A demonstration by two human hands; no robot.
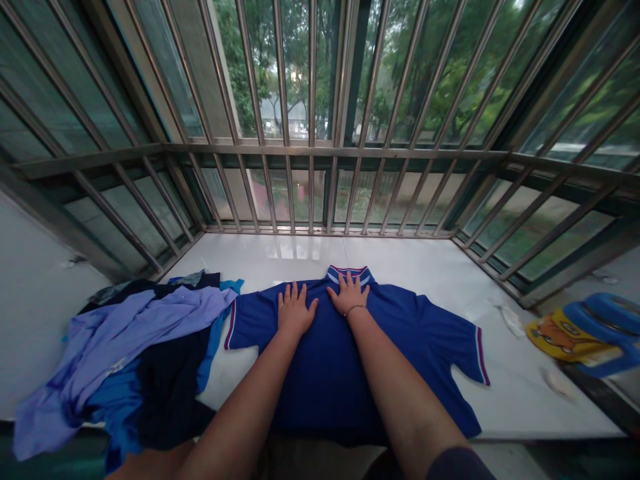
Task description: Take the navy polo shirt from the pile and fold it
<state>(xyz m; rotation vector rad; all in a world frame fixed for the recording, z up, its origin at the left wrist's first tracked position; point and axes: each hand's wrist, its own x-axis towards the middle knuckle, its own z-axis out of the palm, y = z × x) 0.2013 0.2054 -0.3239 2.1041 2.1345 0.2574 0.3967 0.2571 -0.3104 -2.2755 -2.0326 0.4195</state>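
Observation:
A dark blue short-sleeved polo shirt [327, 373] lies spread flat on a white window ledge, its collar [349, 272] toward the window. Red and white stripes edge the collar and both sleeve cuffs. My left hand [296, 310] rests flat on the upper left of the shirt with its fingers spread. Just below the collar, my right hand [349, 293] presses on the fabric, fingers apart and a thin bracelet at the wrist. Neither hand grips the cloth. Part of the shirt's body is hidden under my forearms.
A heap of clothes [150, 333] in lilac, black and blue lies at the left, partly over the front edge. On the right stands a yellow and blue container [585, 333]. Metal bars [313, 153] line the windows behind the white ledge [240, 250].

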